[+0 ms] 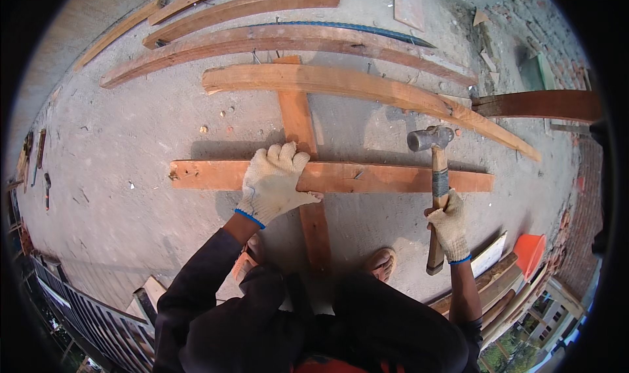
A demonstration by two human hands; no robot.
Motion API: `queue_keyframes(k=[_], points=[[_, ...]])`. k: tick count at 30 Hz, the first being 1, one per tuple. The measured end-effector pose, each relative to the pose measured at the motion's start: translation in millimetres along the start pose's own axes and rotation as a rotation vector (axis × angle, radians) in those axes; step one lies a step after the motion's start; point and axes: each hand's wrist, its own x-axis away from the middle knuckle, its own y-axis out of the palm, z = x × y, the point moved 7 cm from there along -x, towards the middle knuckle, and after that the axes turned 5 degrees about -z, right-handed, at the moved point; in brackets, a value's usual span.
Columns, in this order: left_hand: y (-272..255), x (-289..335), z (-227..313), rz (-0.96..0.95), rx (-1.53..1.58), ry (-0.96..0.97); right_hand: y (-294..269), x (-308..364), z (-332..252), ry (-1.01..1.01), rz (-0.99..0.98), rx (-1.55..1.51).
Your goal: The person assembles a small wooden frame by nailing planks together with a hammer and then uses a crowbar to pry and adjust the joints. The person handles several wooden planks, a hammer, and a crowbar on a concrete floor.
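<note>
Concrete floor (164, 124), dusty and grey, strewn with timber; brick (583, 196) along the right side.

Left hand (272, 180), gloved: thumb apart from the other fingers, palm down over the crosswise board (393, 178), left of its middle. Right hand (450, 229), gloved: fingers clamped around the handle of the hammer (439, 184), below its dark wrapping.

The hammer is at our right, its upper handle passing over the right part of the board; we cannot tell if they touch. Its long axis runs away from us, head at the far end, butt toward us; the head itself lies left to right. The board's long axis runs left to right, over a crosspiece (297, 117) that runs away from us.

Our count: one hammer, one board, one crosspiece, one nail (358, 174) sticking up from the board between our hands. Beyond, five timbers (367, 85) and one blue rod (367, 31). Nearer us: two sandalled feet (381, 263) and, at right, one orange bucket (529, 254).
</note>
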Motion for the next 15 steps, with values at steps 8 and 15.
queue_keyframes(k=[8, 15], points=[[-13, -3, -51, -0.463, 0.164, -0.133, 36, 74, 57, 0.12, -0.037, 0.09], [-48, -10, -39, 0.034, -0.189, -0.075, 37, 91, 26, -0.114, 0.078, 0.303]])
